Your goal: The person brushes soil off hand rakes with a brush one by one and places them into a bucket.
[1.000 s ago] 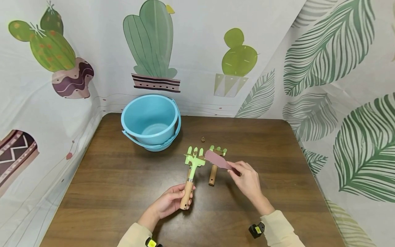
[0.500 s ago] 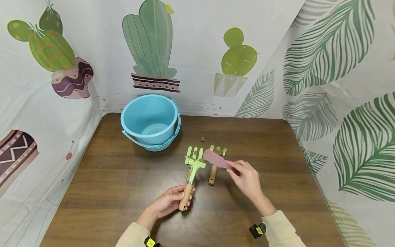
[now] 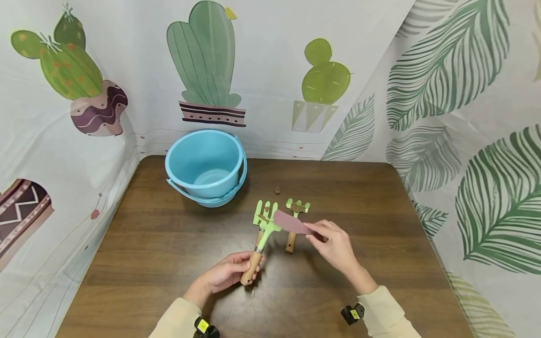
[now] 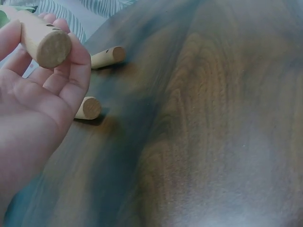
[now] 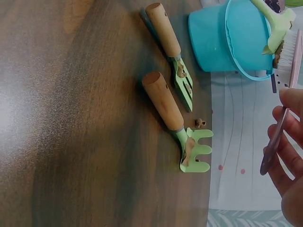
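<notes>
My left hand (image 3: 230, 272) grips the wooden handle (image 3: 251, 268) of a small garden tool with a light green head (image 3: 272, 227). In the left wrist view, fingers and thumb wrap that handle (image 4: 47, 43), its round end facing the camera. A pink brush (image 3: 291, 222) is pinched in my right hand (image 3: 334, 246), its flat back up, overlapping the green head from the right. The right wrist view shows its white bristles (image 5: 287, 52) right at the held tool's green head (image 5: 278, 23), where some brown dirt shows.
On the table (image 3: 169, 263) lie a three-pronged green hand rake (image 3: 297, 206) and a slotted green garden tool (image 5: 182, 78), both with brown dirt on them. A brown crumb (image 3: 277, 190) lies behind. The blue bucket (image 3: 204, 164) stands at the back left.
The brush has shifted left and further over the green head of the held tool. The handle's lower end has swung slightly left, tilting the tool more.
</notes>
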`<state>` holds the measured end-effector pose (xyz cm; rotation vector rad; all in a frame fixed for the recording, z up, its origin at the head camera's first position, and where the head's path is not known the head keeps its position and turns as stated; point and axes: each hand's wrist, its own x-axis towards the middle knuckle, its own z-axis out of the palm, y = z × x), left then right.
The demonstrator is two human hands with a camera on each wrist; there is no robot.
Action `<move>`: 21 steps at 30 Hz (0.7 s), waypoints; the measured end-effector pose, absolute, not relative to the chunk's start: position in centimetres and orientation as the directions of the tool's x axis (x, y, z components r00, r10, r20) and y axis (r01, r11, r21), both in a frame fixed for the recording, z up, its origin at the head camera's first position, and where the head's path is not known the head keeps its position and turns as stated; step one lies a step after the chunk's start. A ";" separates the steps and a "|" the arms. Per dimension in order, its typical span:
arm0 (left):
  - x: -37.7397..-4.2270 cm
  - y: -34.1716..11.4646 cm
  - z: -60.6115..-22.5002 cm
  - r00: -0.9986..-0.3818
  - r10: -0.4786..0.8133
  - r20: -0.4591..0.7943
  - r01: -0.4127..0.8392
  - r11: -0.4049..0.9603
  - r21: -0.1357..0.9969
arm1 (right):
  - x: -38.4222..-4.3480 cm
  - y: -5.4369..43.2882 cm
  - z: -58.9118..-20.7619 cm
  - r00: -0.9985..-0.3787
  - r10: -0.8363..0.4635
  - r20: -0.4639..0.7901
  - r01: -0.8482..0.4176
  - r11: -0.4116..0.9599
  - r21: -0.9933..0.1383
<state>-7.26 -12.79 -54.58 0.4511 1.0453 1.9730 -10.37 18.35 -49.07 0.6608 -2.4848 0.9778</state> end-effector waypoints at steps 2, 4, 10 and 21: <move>-7.4 -12.9 -54.5 -0.583 0.810 -0.065 -0.502 -0.296 0.813 | -10.4 18.4 -49.1 -0.815 -0.286 0.504 -0.552 0.647 -0.525; -7.4 -13.0 -54.5 -0.583 0.810 -0.066 -0.494 -0.289 0.820 | -10.5 18.5 -49.2 -0.818 -0.284 0.501 -0.547 0.653 -0.523; -7.4 -13.2 -54.6 -0.587 0.805 -0.085 -0.481 -0.263 0.836 | -10.6 18.9 -49.5 -0.822 -0.283 0.493 -0.538 0.669 -0.513; -7.4 -13.3 -54.6 -0.570 0.817 -0.090 -0.470 -0.234 0.851 | -10.7 19.4 -50.0 -0.824 -0.277 0.495 -0.527 0.695 -0.489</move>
